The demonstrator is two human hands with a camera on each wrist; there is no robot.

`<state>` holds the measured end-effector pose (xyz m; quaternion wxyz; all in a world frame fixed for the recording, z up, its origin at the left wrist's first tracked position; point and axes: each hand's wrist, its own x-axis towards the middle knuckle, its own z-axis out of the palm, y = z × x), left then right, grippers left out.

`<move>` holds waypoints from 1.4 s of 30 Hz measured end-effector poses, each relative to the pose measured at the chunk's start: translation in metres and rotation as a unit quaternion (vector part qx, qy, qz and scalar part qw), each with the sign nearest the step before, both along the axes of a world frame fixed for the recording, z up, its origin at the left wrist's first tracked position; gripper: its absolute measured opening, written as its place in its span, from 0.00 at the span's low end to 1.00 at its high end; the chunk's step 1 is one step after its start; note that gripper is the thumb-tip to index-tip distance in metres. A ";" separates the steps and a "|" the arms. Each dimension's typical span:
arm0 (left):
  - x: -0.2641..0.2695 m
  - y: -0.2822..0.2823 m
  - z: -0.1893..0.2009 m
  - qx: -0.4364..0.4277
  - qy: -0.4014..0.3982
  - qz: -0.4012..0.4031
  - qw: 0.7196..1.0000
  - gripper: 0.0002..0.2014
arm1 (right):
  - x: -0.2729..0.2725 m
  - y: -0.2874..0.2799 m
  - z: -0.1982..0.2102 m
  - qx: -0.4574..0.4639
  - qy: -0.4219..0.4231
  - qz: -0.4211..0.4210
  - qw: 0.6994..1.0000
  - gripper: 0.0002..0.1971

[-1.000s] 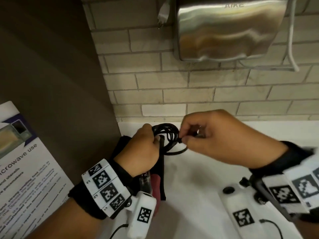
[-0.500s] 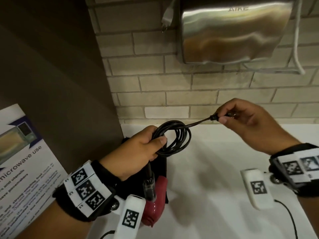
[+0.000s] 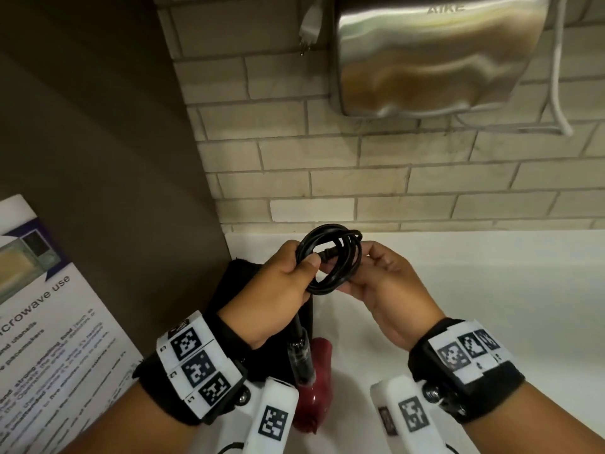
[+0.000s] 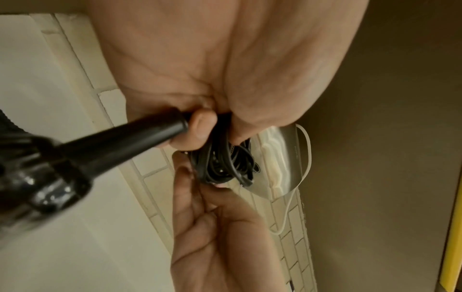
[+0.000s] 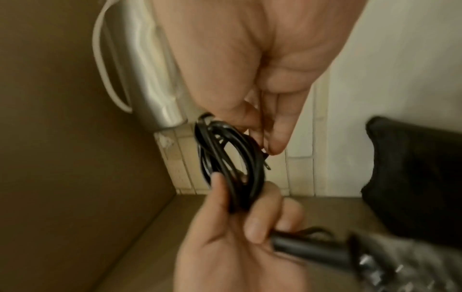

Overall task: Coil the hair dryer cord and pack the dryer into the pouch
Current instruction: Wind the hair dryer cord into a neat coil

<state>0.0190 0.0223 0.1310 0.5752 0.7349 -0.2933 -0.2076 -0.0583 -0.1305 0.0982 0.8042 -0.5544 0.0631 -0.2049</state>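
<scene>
A black cord [image 3: 340, 257] is wound into a small coil, held up above the white counter [image 3: 484, 290]. My left hand [image 3: 302, 260] grips the coil's left side, thumb on top, with the plug end lying across the loop. My right hand [image 3: 363, 262] pinches the coil's right side; the right wrist view shows its fingertips [image 5: 272, 146] on the cord [image 5: 232, 158] by the plug prongs. The red hair dryer [image 3: 316, 388] hangs below my left hand by its thick black cord sleeve [image 4: 130, 140]. The black pouch [image 3: 235, 283] lies on the counter under my left wrist.
A steel wall hand dryer [image 3: 435, 57] hangs on the brick wall behind, with a white plug [image 3: 309, 24] dangling beside it. A brown side panel [image 3: 114, 158] closes off the left, and a microwave-use poster [image 3: 42, 306] lies there.
Half a second ago my right hand held the plug end stretched out to the right. It has come back to the coil, and the plug end now lies across the loop.
</scene>
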 end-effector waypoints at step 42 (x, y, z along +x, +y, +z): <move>-0.012 -0.004 -0.011 -0.025 -0.073 -0.037 0.996 0.08 | -0.009 0.020 -0.001 -0.051 -0.036 -0.127 0.990 0.25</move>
